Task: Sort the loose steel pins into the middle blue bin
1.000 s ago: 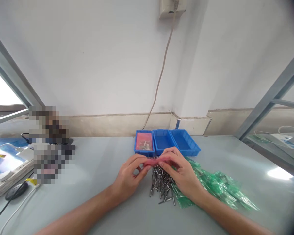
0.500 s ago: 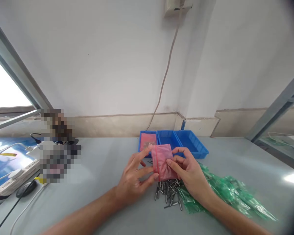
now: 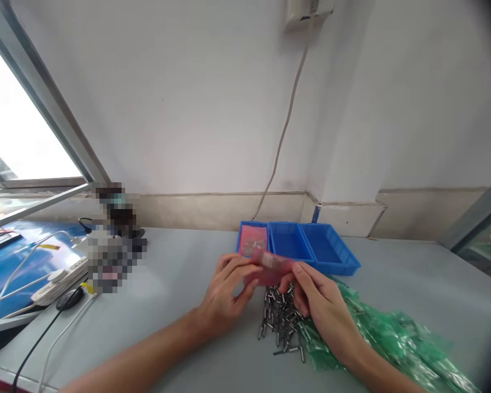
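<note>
A pink plastic bag [image 3: 270,267] is stretched between my two hands, seen nearly edge-on and a little blurred. My left hand [image 3: 229,289] pinches its left end between thumb and fingers. At the right end, my right hand [image 3: 315,289] grips it with thumb and fingertips. Just below the bag, a pile of small metal pins [image 3: 282,319] lies on the grey table. Green plastic bags [image 3: 388,333] spread out under and beyond my right wrist. Behind the hands, another pink bag [image 3: 253,238] rests in the left blue bin.
The blue bins [image 3: 337,267] stand in a row near the wall. To the left are a power strip [image 3: 61,281], a black mouse [image 3: 70,298], cables and a blurred-out area. A cable [image 3: 284,128] hangs down the wall. Metal frame bars slope in at both sides.
The pink bag has tipped from facing me to nearly edge-on, with both hands still on it. The whole view has shifted slightly, moving the surroundings rightward.
</note>
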